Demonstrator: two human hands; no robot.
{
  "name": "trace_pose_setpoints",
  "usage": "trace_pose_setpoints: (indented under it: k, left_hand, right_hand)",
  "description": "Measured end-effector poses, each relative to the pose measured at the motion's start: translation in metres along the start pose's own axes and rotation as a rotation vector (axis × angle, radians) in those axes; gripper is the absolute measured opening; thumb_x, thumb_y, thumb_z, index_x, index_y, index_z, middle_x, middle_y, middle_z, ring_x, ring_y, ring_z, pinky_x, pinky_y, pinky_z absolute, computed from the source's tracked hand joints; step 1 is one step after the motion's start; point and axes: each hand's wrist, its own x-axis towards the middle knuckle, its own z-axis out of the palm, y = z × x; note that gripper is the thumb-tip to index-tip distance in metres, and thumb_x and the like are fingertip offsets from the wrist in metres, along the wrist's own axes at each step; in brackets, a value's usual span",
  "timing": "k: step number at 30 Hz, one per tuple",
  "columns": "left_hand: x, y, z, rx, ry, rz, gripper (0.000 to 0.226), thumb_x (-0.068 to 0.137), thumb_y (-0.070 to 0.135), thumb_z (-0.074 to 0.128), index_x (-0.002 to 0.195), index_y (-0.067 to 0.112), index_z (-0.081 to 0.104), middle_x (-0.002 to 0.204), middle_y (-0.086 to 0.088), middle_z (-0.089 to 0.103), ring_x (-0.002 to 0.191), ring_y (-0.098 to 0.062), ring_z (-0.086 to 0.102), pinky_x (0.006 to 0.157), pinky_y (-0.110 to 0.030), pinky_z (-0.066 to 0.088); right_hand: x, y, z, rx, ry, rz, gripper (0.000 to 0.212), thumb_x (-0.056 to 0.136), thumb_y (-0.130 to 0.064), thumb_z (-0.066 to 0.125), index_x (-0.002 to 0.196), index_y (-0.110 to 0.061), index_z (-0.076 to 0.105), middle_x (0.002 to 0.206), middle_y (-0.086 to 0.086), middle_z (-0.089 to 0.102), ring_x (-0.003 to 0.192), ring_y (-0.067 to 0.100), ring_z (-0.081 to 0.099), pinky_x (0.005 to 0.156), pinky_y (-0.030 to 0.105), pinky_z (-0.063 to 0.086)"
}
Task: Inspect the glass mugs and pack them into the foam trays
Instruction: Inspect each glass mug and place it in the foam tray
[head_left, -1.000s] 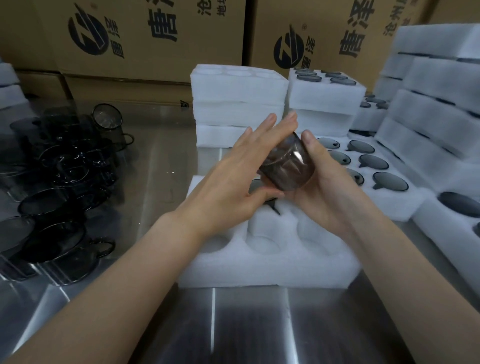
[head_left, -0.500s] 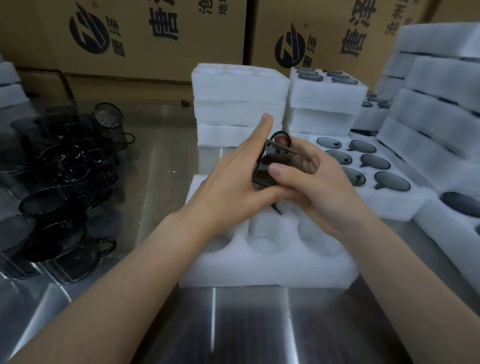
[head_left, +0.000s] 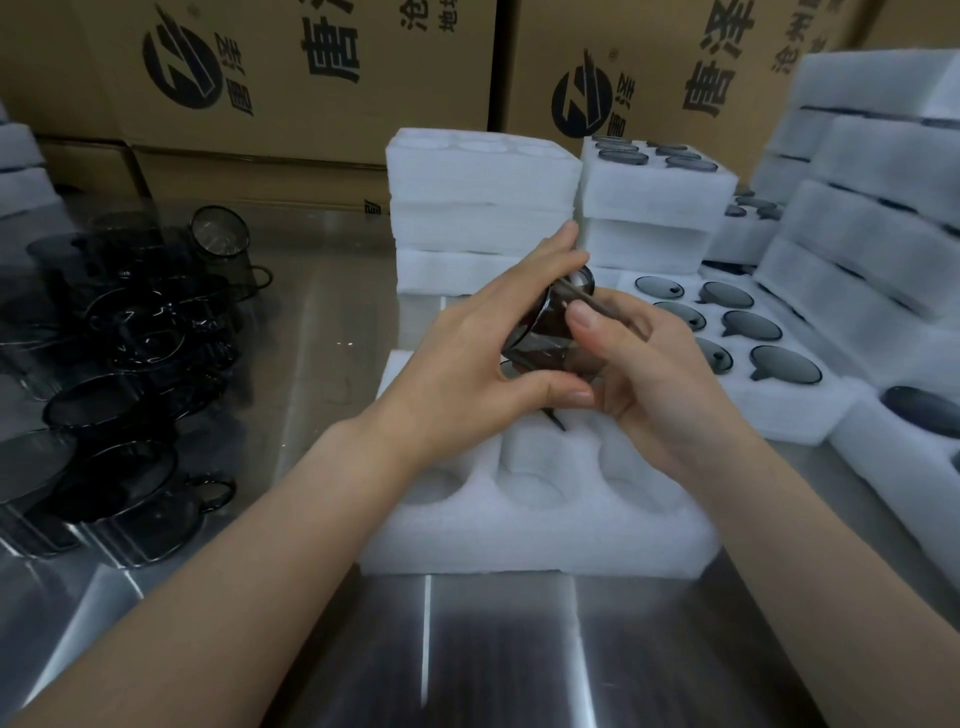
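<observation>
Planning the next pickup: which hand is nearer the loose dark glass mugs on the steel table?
Left. The left hand is right of the loose dark glass mugs; the right hand is farther right, beyond it.

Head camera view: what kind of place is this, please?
Probably a packing station in a glassware warehouse: printed cardboard cartons behind, stacked white foam trays, loose dark glass mugs on a steel table.

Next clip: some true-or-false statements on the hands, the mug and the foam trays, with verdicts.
1. The left hand and right hand both hold one dark glass mug over the near foam tray. True.
2. The near foam tray's front pockets hold mugs. False: they are empty.
3. Loose mugs stand on the table at the person's left. True.
4. The right tray is unfilled. False: packed mugs sit in it.
</observation>
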Motion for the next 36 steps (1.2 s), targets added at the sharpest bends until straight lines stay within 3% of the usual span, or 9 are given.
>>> trace_pose_setpoints:
  k: [4, 11, 15, 20, 23, 26, 31, 33, 36]
  left_hand:
    - [0.000, -0.001, 0.001, 0.026, -0.031, 0.028, 0.075, 0.075, 0.015, 0.082, 0.139, 0.009, 0.044, 0.156, -0.004, 0.031, 0.146, -0.012, 0.026, 0.116, -0.021, 0.025]
    - [-0.002, -0.005, 0.003, 0.042, -0.091, 0.086, 0.090, 0.073, 0.008, 0.082, 0.147, 0.016, 0.032, 0.157, 0.006, 0.025, 0.148, -0.012, 0.018, 0.120, -0.033, 0.022]
    - [-0.002, -0.007, 0.003, 0.070, -0.123, 0.099, 0.095, 0.073, 0.010, 0.082, 0.150, 0.019, 0.028, 0.158, 0.011, 0.022, 0.148, -0.007, 0.015, 0.120, -0.028, 0.020]
    - [-0.002, -0.006, 0.001, 0.080, -0.054, 0.109, 0.082, 0.077, 0.014, 0.080, 0.146, 0.018, 0.036, 0.159, 0.001, 0.025, 0.146, -0.008, 0.024, 0.116, -0.025, 0.029]
    - [-0.002, -0.004, -0.006, -0.087, -0.010, -0.014, 0.069, 0.084, 0.027, 0.072, 0.144, 0.024, 0.037, 0.151, 0.001, 0.041, 0.140, -0.006, 0.037, 0.113, -0.026, 0.034]
    - [-0.001, -0.007, -0.016, -0.356, 0.086, -0.097, 0.042, 0.094, 0.032, 0.049, 0.134, 0.020, 0.047, 0.133, -0.009, 0.058, 0.127, -0.013, 0.054, 0.102, -0.030, 0.046]
    - [-0.004, -0.040, -0.027, -0.270, 0.465, -0.409, 0.022, 0.097, 0.020, 0.050, 0.091, 0.014, 0.070, 0.086, -0.006, 0.074, 0.083, -0.017, 0.070, 0.076, -0.025, 0.053]
    - [-0.010, -0.061, -0.028, -0.200, 0.480, -0.545, 0.020, 0.094, 0.015, 0.053, 0.083, 0.018, 0.070, 0.080, -0.001, 0.074, 0.080, -0.015, 0.070, 0.076, -0.024, 0.053]
    - [-0.019, -0.080, -0.026, -0.306, 0.428, -0.728, 0.024, 0.092, 0.011, 0.057, 0.075, 0.018, 0.072, 0.072, 0.001, 0.073, 0.076, -0.015, 0.068, 0.075, -0.026, 0.053]
  right_hand:
    - [0.001, -0.002, -0.001, 0.047, -0.015, 0.021, 0.035, 0.080, -0.029, 0.069, 0.107, -0.006, 0.064, 0.102, 0.014, 0.072, 0.088, 0.032, 0.071, 0.055, 0.032, 0.054]
    - [0.004, -0.003, -0.004, 0.142, 0.020, 0.044, 0.029, 0.071, -0.032, 0.077, 0.079, -0.013, 0.056, 0.079, 0.008, 0.069, 0.068, 0.026, 0.068, 0.051, 0.037, 0.055]
    - [0.006, -0.002, -0.006, 0.149, 0.064, 0.068, 0.025, 0.077, -0.030, 0.068, 0.085, -0.011, 0.055, 0.082, 0.009, 0.071, 0.076, 0.027, 0.071, 0.067, 0.053, 0.058]
    - [0.005, -0.003, -0.004, 0.165, -0.031, 0.050, 0.041, 0.090, -0.031, 0.059, 0.117, 0.000, 0.058, 0.113, 0.017, 0.069, 0.103, 0.032, 0.069, 0.083, 0.049, 0.058]
    - [0.002, -0.005, -0.003, 0.106, -0.092, 0.061, 0.042, 0.090, -0.019, 0.058, 0.128, 0.001, 0.058, 0.122, 0.024, 0.064, 0.110, 0.036, 0.065, 0.087, 0.047, 0.056]
    - [0.001, -0.006, -0.001, 0.028, -0.053, 0.058, 0.027, 0.089, -0.013, 0.062, 0.115, -0.007, 0.068, 0.109, 0.019, 0.071, 0.098, 0.030, 0.069, 0.078, 0.042, 0.059]
    - [-0.007, -0.014, 0.007, -0.226, 0.059, 0.043, 0.039, 0.091, -0.017, 0.064, 0.129, -0.021, 0.057, 0.099, 0.005, 0.075, 0.087, 0.014, 0.071, 0.064, 0.027, 0.058]
    - [-0.013, -0.016, 0.016, -0.306, 0.033, -0.027, 0.030, 0.089, -0.018, 0.069, 0.117, -0.023, 0.063, 0.085, -0.003, 0.074, 0.072, 0.004, 0.067, 0.054, 0.018, 0.051]
    - [-0.021, -0.013, 0.037, -0.377, -0.015, -0.097, 0.017, 0.079, -0.031, 0.069, 0.095, -0.033, 0.071, 0.081, -0.011, 0.073, 0.070, 0.007, 0.065, 0.057, 0.025, 0.053]
